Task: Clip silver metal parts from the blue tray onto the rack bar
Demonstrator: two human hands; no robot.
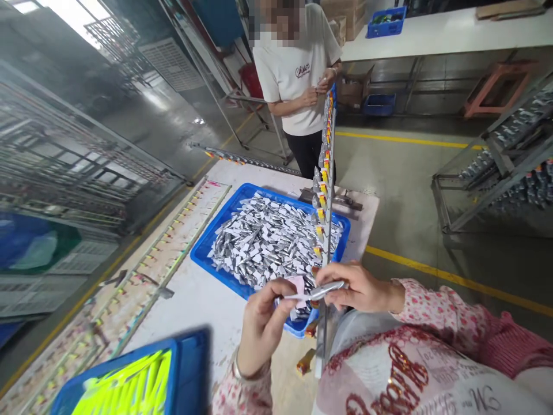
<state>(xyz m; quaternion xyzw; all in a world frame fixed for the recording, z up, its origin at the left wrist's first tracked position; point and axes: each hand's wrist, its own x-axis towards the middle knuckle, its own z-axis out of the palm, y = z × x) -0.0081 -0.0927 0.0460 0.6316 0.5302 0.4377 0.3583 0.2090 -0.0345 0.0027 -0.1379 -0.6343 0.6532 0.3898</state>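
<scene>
A slim silver piece (327, 289), tapered like a fishing lure, is held between my two hands. My right hand (360, 288) is closed on its body, with thumb and fingers pinching it. My left hand (264, 323) pinches the pale paper-like tab (296, 291) at its other end. Just beyond the hands, a blue tray (206, 266) is heaped with similar silver pieces bearing white tabs (268, 236). A metal bar (332, 190) rises over the tray's right side, with a row of yellow-and-red clips (320, 214) carrying grey pieces along its far part.
A blue bin (171, 369) of bright yellow pieces stands at the lower left. Beside it lies a long frame with clips (173, 271). A co-worker (298, 75) stands across the table, hands together near the bar's far end. Loaded racks (510, 161) stand on the right.
</scene>
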